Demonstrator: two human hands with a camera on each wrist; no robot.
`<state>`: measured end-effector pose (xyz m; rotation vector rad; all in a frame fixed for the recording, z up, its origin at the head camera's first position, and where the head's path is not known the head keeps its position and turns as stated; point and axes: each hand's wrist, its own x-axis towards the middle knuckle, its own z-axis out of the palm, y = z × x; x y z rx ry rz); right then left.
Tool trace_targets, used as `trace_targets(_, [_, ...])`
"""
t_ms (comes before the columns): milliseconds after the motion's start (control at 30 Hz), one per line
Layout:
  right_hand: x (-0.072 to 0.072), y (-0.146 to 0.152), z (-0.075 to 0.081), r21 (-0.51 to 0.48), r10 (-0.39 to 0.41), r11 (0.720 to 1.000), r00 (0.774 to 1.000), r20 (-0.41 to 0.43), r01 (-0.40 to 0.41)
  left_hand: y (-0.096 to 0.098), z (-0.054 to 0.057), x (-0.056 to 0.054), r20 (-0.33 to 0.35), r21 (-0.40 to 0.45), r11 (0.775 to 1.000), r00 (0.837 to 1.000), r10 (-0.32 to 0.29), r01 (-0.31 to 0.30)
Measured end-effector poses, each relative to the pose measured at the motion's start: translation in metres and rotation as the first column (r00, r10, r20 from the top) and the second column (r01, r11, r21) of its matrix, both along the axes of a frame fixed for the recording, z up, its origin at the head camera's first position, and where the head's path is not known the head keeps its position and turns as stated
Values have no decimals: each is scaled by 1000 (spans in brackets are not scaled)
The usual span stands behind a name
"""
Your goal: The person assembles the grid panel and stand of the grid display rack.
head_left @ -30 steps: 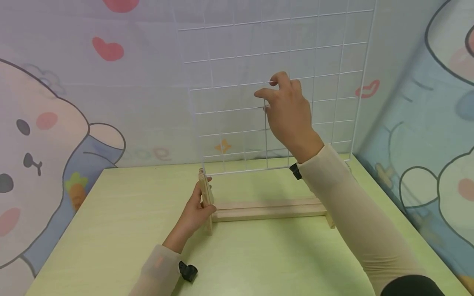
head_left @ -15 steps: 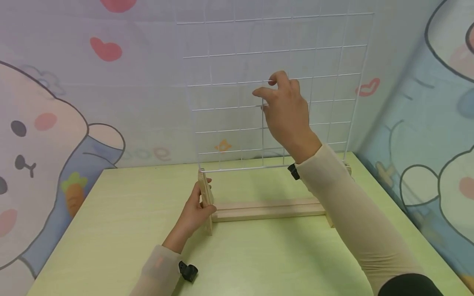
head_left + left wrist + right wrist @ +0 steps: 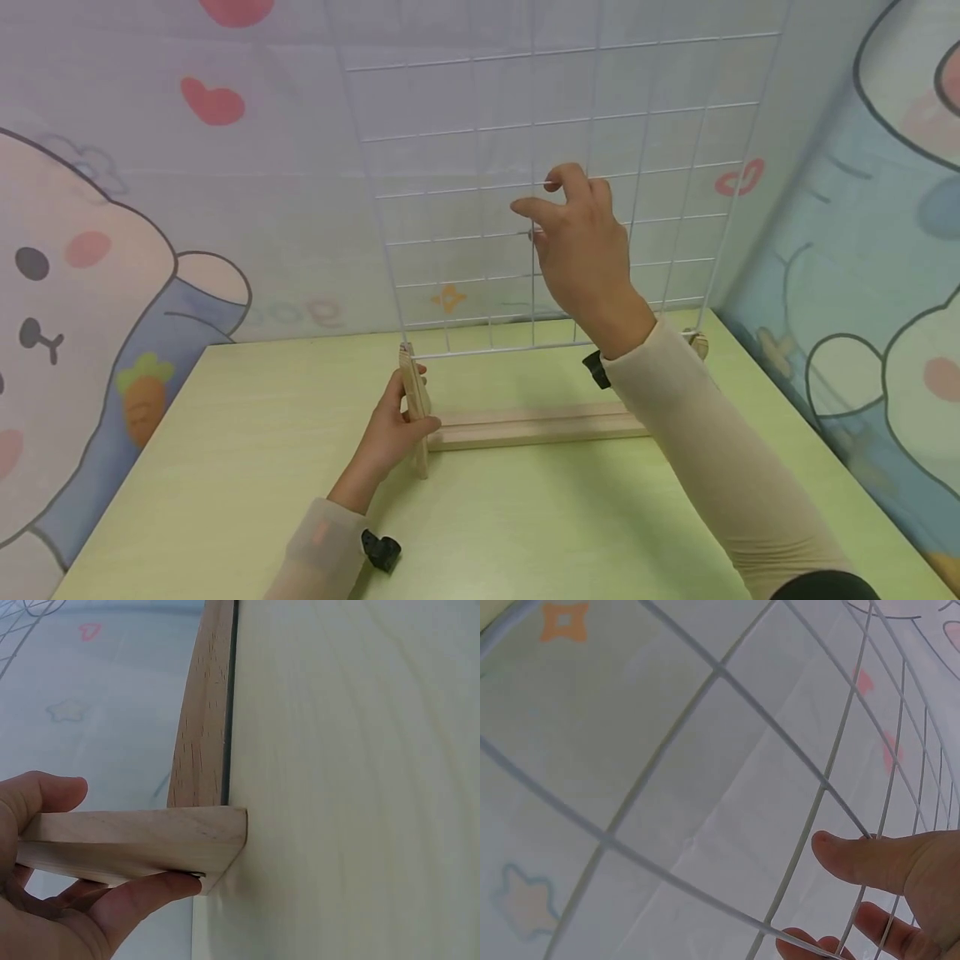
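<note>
My left hand (image 3: 393, 421) grips the left upright end board (image 3: 414, 383) of a pale wooden stand, thumb on one face and fingers on the other. In the left wrist view that board (image 3: 127, 836) sits between thumb and fingers, joined to a long wooden rail (image 3: 202, 712). With my right hand (image 3: 585, 242) I hold a white wire grid panel (image 3: 465, 237) upright, fingers hooked through its squares. Its bottom wire runs just over the tops of the stand's two ends. The right wrist view shows thumb and fingers around the wires (image 3: 817, 787).
The stand rests on a pale green-yellow table (image 3: 262, 433). Its front crossbar (image 3: 540, 432) spans between the ends, and the right end (image 3: 699, 343) is mostly behind my right forearm. A cartoon-printed backdrop (image 3: 285, 208) hangs close behind the grid.
The grid rose slightly, then came down and tilted with its top toward me, my right hand dropping a little with it. My left hand stays on the end board.
</note>
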<state>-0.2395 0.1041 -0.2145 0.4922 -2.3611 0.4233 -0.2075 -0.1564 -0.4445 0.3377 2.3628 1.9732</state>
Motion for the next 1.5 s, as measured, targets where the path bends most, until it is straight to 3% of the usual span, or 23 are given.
trace_targets(933, [8,5,-29,-39,54,998,993,-105,-59,-1,-3,-1,13,5,1000,1000,11,-11])
trace_targets(1500, [10,8,-48,-26,77,996,976,-201,-84,-2,-3,-1,6,1,1000,1000,8,-8])
